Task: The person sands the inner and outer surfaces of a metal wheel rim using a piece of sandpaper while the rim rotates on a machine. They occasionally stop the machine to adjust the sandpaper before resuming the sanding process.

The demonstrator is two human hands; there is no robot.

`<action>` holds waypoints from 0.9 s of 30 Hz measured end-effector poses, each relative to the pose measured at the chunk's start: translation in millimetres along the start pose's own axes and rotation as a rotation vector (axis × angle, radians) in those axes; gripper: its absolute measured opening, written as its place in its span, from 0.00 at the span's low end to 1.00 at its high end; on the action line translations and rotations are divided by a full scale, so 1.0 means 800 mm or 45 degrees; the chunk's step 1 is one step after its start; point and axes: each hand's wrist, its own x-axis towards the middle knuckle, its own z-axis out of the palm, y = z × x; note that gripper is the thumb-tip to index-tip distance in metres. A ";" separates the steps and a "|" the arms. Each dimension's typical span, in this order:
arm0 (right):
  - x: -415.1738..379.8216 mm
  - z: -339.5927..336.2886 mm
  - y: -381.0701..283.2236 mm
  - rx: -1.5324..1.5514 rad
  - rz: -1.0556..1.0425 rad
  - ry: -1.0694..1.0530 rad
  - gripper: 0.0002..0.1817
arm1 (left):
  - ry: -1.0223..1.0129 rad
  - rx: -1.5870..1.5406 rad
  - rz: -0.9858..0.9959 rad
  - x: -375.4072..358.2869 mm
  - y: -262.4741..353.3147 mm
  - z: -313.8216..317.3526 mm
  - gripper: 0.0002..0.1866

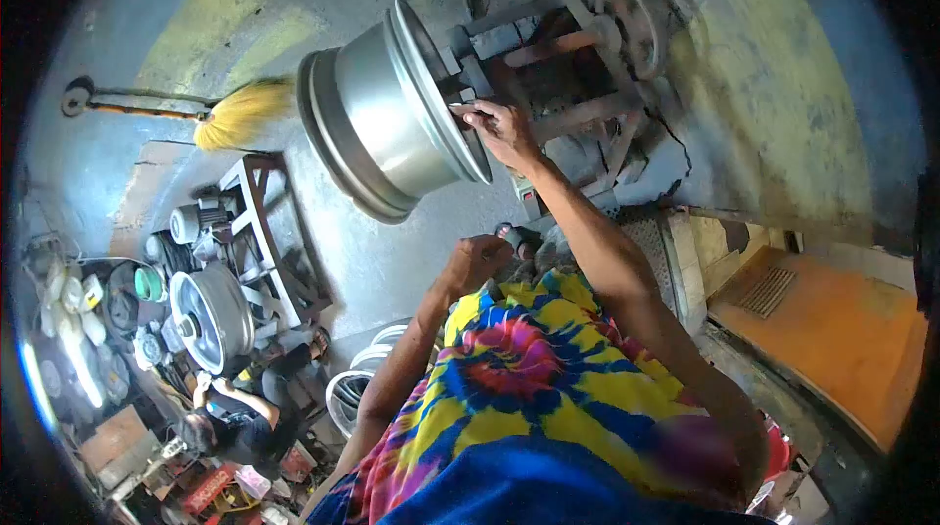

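Note:
A silver wheel rim [377,114] is mounted sideways on a metal stand [578,114] with a shaft and a round wheel at its far end. At the rim's right-hand edge is my right hand [501,133], its fingers pinched together beside the hub side. Something small and pale shows at the fingertips, too small to name. My left hand [478,262] is lower, in front of my body and apart from the rim. Its fingers are curled closed, and whatever may be inside them is hidden.
A yellow-bristled broom [245,114] is by the wall at upper left. Below it stand a motor [196,221] and a metal frame [264,241]. At lower left a person [240,412] handles another wheel rim [211,317]. An orange board [822,329] lies at right.

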 end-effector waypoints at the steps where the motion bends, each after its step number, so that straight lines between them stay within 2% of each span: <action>1: 0.001 0.004 0.010 0.005 0.001 0.007 0.13 | 0.002 0.040 0.011 -0.001 0.003 0.000 0.13; 3: 0.008 0.013 0.023 0.057 -0.148 0.077 0.13 | -0.007 0.002 -0.019 -0.005 0.013 0.000 0.13; 5: 0.006 0.012 0.026 0.009 -0.079 0.041 0.13 | -0.018 -0.050 -0.055 -0.007 0.017 0.004 0.13; 7: 0.007 0.015 0.018 0.059 -0.178 0.114 0.13 | -0.029 0.045 -0.018 -0.006 0.018 0.003 0.14; 8: -0.003 0.009 0.016 0.027 -0.002 0.058 0.12 | -0.033 0.048 -0.015 -0.006 0.018 0.003 0.14; 13: -0.002 0.012 0.030 0.192 -0.034 0.016 0.10 | -0.075 -0.003 0.060 0.000 0.011 0.007 0.13; 15: 0.004 0.017 0.024 0.192 -0.212 0.194 0.13 | -0.049 -0.005 0.102 0.002 0.015 0.008 0.11; 17: 0.006 0.019 0.020 0.229 -0.192 0.200 0.12 | -0.036 -0.004 0.137 0.004 0.017 0.006 0.08; 19: 0.007 0.010 -0.006 0.245 -0.203 0.169 0.10 | -0.110 0.085 0.139 0.008 0.017 0.003 0.12; 21: -0.002 0.001 -0.028 0.326 -0.213 0.149 0.10 | -0.110 0.080 0.144 0.006 0.025 0.002 0.12; 23: 0.000 0.004 -0.024 0.271 -0.342 0.178 0.12 | -0.102 0.074 0.153 0.005 0.029 0.000 0.11; 27: -0.001 0.017 0.012 0.224 -0.149 0.048 0.11 | -0.089 0.102 0.104 0.001 0.013 0.003 0.11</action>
